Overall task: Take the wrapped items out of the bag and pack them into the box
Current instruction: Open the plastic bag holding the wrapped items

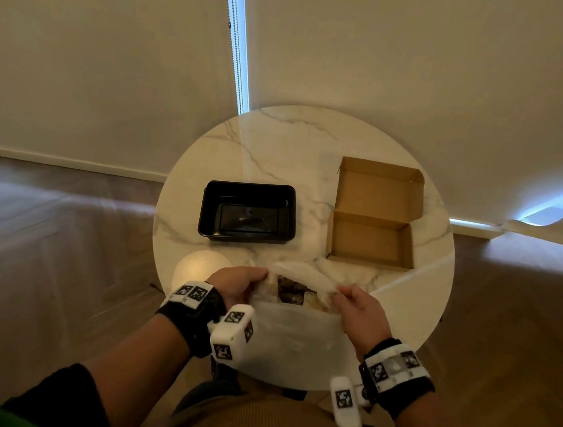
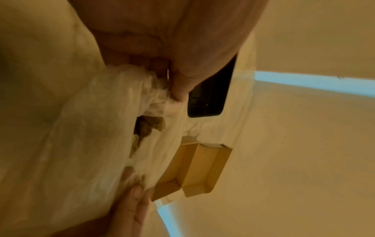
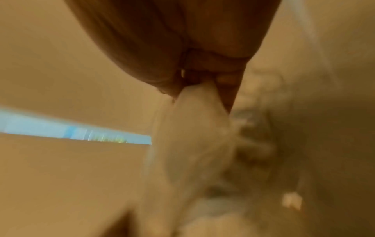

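- My left hand point(image 1: 237, 283) and right hand point(image 1: 358, 307) pinch the translucent plastic bag point(image 1: 292, 338) mouth open.
- Next, I judge: reach for wrapped items point(image 1: 291, 291); cardboard box point(image 1: 372, 239) at one o'clock.

White, grey-veined marble worktop point(image 1: 279, 151); glossy black tray point(image 1: 248, 212); plain brown cardboard box point(image 1: 372, 237); translucent milky-white bag point(image 1: 295, 338) over brown-wrapped items point(image 1: 291, 291); black-and-white checkered wrist markers point(image 1: 232, 334).

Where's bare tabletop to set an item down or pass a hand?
Free: the marble strip between the black tray and the cardboard box, and the far arc behind both. Crowded: the near edge, where the left hand and right hand hold the white bag open.
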